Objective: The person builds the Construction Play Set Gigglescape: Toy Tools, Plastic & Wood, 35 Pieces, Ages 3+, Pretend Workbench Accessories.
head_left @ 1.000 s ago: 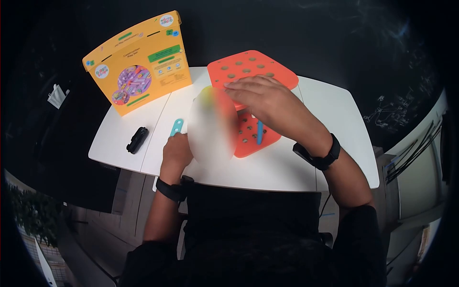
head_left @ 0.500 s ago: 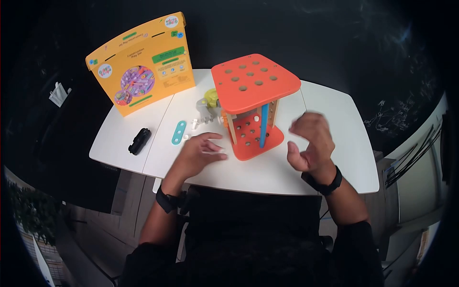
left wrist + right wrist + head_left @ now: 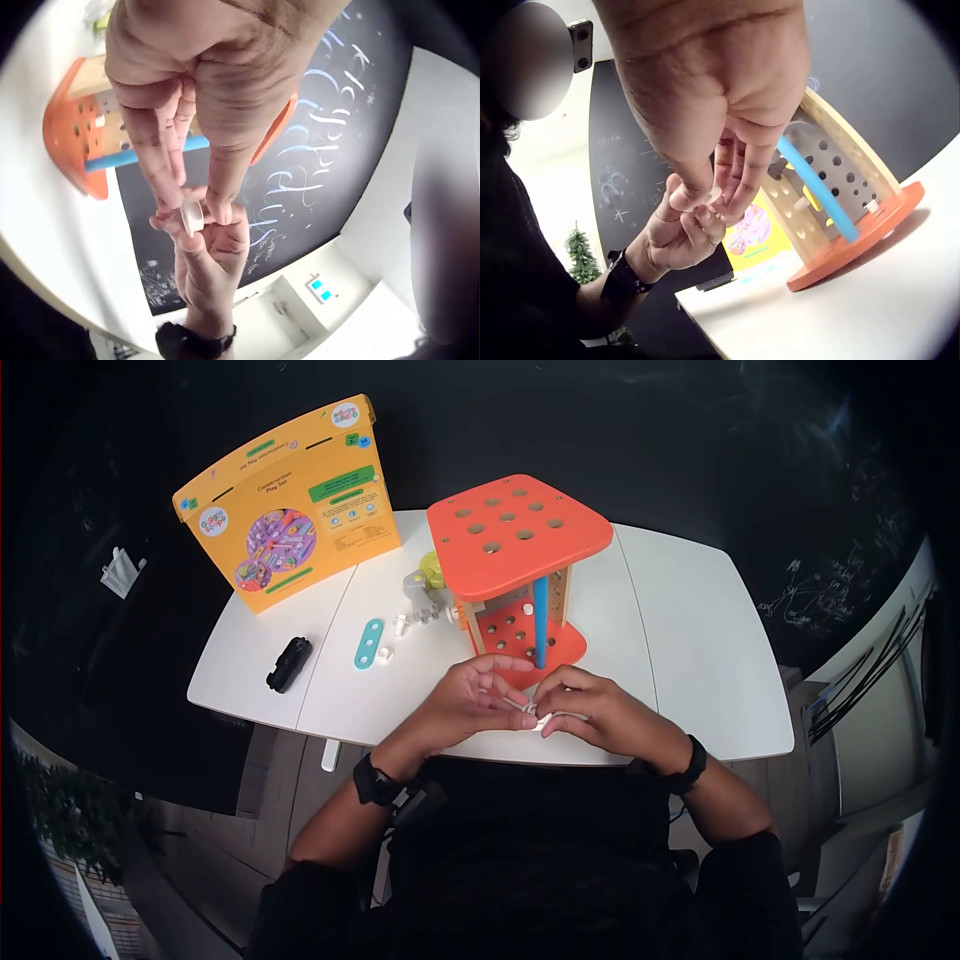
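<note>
Left hand (image 3: pixel 465 705), right hand (image 3: pixel 602 710) both pinching small white piece (image 3: pixel 193 217), fingertips nearly together; orange toy house (image 3: pixel 520 535) 12 o'clock, teal strip (image 3: pixel 369 644) 10 o'clock on counter (image 3: pixel 710 660)

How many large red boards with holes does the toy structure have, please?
2: the top board, and beneath it the bottom board, on the table. I see no others.
</note>
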Tool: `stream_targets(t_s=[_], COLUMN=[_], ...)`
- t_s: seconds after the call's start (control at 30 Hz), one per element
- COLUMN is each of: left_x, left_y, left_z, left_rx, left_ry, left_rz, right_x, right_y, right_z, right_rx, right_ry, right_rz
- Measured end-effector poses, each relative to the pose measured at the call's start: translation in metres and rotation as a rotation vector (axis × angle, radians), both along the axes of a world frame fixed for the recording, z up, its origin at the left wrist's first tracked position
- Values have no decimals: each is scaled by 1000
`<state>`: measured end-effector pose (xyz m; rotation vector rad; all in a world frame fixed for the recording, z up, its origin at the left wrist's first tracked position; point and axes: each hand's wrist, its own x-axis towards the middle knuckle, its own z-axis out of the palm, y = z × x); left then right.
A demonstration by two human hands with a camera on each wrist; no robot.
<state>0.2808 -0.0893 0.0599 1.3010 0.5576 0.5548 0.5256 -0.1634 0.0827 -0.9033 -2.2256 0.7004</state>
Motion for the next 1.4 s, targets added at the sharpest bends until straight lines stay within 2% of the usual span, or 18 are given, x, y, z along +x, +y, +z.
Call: stream_targets(t_s=[0.03,0.1,0.17,0.23,0.27,0.37,0.43,0.53,0.67,0.77,0.97,1.03,1.07,1.13,1.23,1.3,1.37,1.4], left_x=[-2,-12,-25,-29,-30,-26,-19,-7,0,2,7,10,12,14,19,24,28,29], left_y=[3,16,32,44,53,84,97,101,114,124,120,124,126,128,126,123,125,128], left_z=[-2,-11,-9,1,-2,-19,-18,-13,-24,-31,-17,-20,-20,-18,-15,-12,-14,-18], left_rx=[0,380,467,703,703,755,719,634,665,783,791,862,860,833,852,854,858,884], left_ry=[1,252,294,517,519,322,238,282,280,303,392,370,370,428,381,411,439,416], left_rz=[-1,239,347,675,674,613,392,283,286,304,337,371,369,349,347,363,375,388], right_x=[1,12,25,36,36,34,30,19,15,13,6,7,7,4,5,16,14,15], right_y=[-1,3,12,24,27,45,60,75,99,110,111,125,124,122,123,137,136,134], right_z=[1,3,4,3,8,1,-9,-19,-35,-50,-48,-54,-54,-50,-53,-79,-75,-72], right_rx=[35,126,217,207,117,165,201,127,-17,72,230,-93,-96,-460,-309,-280,-249,-346], right_ry=[-18,-14,-9,11,-41,-162,-178,-205,-220,-162,-403,-161,-161,267,83,144,206,247], right_rz=[-24,-121,-216,-437,-539,-560,-541,-553,-597,-560,-600,-630,-631,-622,-620,-594,-573,-598])
